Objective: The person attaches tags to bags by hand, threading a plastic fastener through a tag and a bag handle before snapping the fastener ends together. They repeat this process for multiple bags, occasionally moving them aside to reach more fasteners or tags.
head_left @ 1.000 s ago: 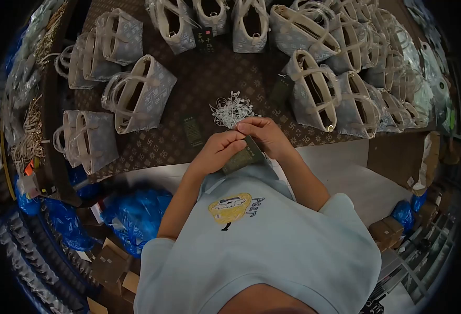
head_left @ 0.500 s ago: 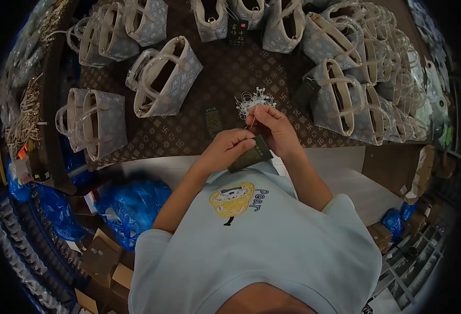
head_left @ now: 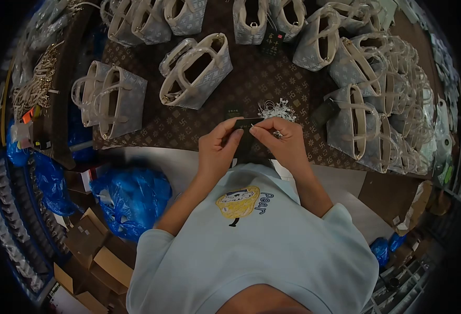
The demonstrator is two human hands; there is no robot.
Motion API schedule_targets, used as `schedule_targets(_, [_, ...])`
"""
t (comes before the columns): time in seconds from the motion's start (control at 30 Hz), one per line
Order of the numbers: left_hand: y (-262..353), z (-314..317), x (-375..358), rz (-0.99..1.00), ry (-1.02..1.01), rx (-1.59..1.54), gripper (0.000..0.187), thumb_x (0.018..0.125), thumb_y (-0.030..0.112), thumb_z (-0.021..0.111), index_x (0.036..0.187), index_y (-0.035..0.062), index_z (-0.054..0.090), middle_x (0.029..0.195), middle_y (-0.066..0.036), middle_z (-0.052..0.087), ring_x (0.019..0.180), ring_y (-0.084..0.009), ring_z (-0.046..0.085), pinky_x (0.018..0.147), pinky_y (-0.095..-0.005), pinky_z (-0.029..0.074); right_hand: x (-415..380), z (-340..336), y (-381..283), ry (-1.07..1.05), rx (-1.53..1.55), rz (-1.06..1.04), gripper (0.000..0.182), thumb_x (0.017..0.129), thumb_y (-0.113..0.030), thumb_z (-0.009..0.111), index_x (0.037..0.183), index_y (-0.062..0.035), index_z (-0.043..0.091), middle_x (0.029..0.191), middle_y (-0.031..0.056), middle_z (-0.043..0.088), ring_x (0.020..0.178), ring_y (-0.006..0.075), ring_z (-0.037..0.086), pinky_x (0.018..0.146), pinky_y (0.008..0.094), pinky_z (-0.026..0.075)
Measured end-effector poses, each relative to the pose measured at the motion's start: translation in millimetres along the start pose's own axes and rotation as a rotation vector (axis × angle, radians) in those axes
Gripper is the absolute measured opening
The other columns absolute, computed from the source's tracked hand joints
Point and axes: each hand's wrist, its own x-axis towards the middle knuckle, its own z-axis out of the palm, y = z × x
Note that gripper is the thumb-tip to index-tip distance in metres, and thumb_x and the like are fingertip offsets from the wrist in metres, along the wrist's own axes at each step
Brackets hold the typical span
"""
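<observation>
My left hand (head_left: pixel 220 144) is closed on a dark green tag (head_left: pixel 248 123), held upright in front of my shirt at the table's near edge. My right hand (head_left: pixel 280 140) pinches at the tag's right end, where a thin pale string or cord shows between the fingertips. Just beyond the hands lies a small heap of white tag strings (head_left: pixel 276 110). Another dark tag (head_left: pixel 234 111) rests on the brown patterned table (head_left: pixel 272 76) behind my left hand. A patterned grey handbag (head_left: pixel 196 73) stands farther back on the left.
More handbags stand at the left (head_left: pixel 120 102), along the back (head_left: pixel 250 21) and in a dense group at the right (head_left: pixel 348 123). A dark tag (head_left: pixel 272 42) hangs at a back bag. Below left are a blue plastic bag (head_left: pixel 131 199) and open cardboard boxes (head_left: pixel 86 238).
The view has shifted, so the bags appear farther right. The tag has been raised from near my shirt, and both hands now meet at its upper edge.
</observation>
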Motion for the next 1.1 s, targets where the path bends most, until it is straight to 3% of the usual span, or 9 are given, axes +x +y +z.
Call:
schedule_targets(0.13, [16.6, -9.3, -8.4, 0.111, -0.016, 0.331, 0.027, 0.081, 0.001, 0.060, 0.108, 0.0071, 0.062, 0.080, -0.006, 0.064, 0.069, -0.0055, 0.058, 0.061, -0.0207, 0.047, 4.9, 8.6, -3.5, -0.011, -0.002, -0.016, 0.010, 0.079, -0.010, 0.067, 0.079, -0.0002, 0.063, 0.066, 0.0006, 0.060, 0.058, 0.0030, 0.051, 0.051, 0.0180, 0.041])
schedule_targets(0.3, [14.1, -27.6, -8.0, 0.283, -0.025, 0.369, 0.030, 0.080, 0.001, 0.062, 0.109, 0.0080, 0.061, 0.088, -0.010, 0.066, 0.069, -0.0121, 0.062, 0.062, -0.0223, 0.049, 8.1, 26.7, -1.6, 0.020, -0.106, -0.134, 0.012, 0.079, -0.010, 0.068, 0.077, -0.0005, 0.062, 0.064, 0.0002, 0.059, 0.056, 0.0033, 0.051, 0.048, 0.0187, 0.040])
schedule_targets(0.37, [15.7, -39.3, -7.6, 0.320, -0.043, 0.356, 0.032, 0.079, 0.001, 0.062, 0.110, 0.0085, 0.061, 0.091, -0.011, 0.066, 0.070, -0.0138, 0.063, 0.063, -0.0224, 0.049, 11.7, 31.7, -3.5, -0.019, 0.001, 0.047, 0.011, 0.078, -0.009, 0.068, 0.077, 0.0000, 0.061, 0.062, -0.0006, 0.056, 0.054, 0.0033, 0.049, 0.047, 0.0191, 0.040])
schedule_targets(0.47, [20.3, -56.9, -7.1, 0.237, -0.156, 0.290, 0.025, 0.083, 0.003, 0.061, 0.108, 0.0042, 0.062, 0.094, -0.007, 0.066, 0.081, -0.0086, 0.060, 0.071, -0.0211, 0.047, 16.0, 34.0, -13.4, -0.100, 0.207, 0.243, 0.012, 0.078, -0.010, 0.069, 0.076, -0.0011, 0.060, 0.059, -0.0018, 0.053, 0.051, 0.0033, 0.047, 0.045, 0.0189, 0.038])
schedule_targets(0.53, [16.8, -69.7, -6.3, -0.078, -0.332, -0.233, 0.022, 0.085, 0.007, 0.058, 0.106, 0.0026, 0.063, 0.099, -0.006, 0.064, 0.086, -0.0107, 0.060, 0.074, -0.0215, 0.047, 17.3, 36.4, -5.5, -0.180, 0.289, 0.253, 0.013, 0.078, -0.011, 0.069, 0.075, -0.0022, 0.060, 0.059, -0.0020, 0.052, 0.050, 0.0036, 0.046, 0.045, 0.0187, 0.037])
schedule_targets(0.67, [19.7, -88.3, 15.5, -0.410, -0.371, -0.486, 0.021, 0.086, 0.006, 0.055, 0.105, 0.0014, 0.063, 0.096, -0.005, 0.063, 0.084, -0.0109, 0.058, 0.073, -0.0217, 0.046, 18.3, 53.1, -6.0, -0.356, 0.427, 0.304, 0.016, 0.078, -0.015, 0.070, 0.072, -0.0056, 0.058, 0.060, -0.0021, 0.052, 0.049, 0.0041, 0.045, 0.045, 0.0185, 0.036])
schedule_targets(0.73, [13.4, -91.1, 20.6, -0.066, -0.467, -0.249, 0.021, 0.084, 0.002, 0.054, 0.103, 0.0013, 0.063, 0.089, -0.004, 0.062, 0.078, -0.0101, 0.057, 0.068, -0.0226, 0.046, 18.8, 62.8, 1.1, -0.333, 0.462, 0.301, 0.017, 0.078, -0.016, 0.070, 0.072, -0.0057, 0.057, 0.061, -0.0020, 0.052, 0.049, 0.0041, 0.045, 0.045, 0.0185, 0.037])
schedule_targets(1.0, [7.6, -102.5, 35.1, 0.399, -0.331, 0.253, 0.011, 0.085, 0.000, 0.053, 0.092, 0.0015, 0.061, 0.080, -0.007, 0.059, 0.069, -0.0131, 0.056, 0.062, -0.0236, 0.044, 17.0, 81.5, 11.7, -0.254, 0.548, 0.327, 0.019, 0.077, -0.019, 0.071, 0.076, -0.0044, 0.059, 0.068, -0.0006, 0.056, 0.057, 0.0049, 0.049, 0.051, 0.0193, 0.041])
schedule_targets(1.1, [14.4, -103.5, 39.5, 0.430, -0.226, 0.337, 0.008, 0.085, 0.001, 0.053, 0.091, 0.0019, 0.058, 0.078, -0.007, 0.058, 0.066, -0.0146, 0.055, 0.060, -0.0235, 0.043, 24.3, 90.3, 11.1, -0.025, 0.059, 0.019, 0.022, 0.078, -0.020, 0.071, 0.085, -0.0022, 0.060, 0.075, 0.0018, 0.060, 0.068, 0.0062, 0.054, 0.062, 0.0196, 0.044])
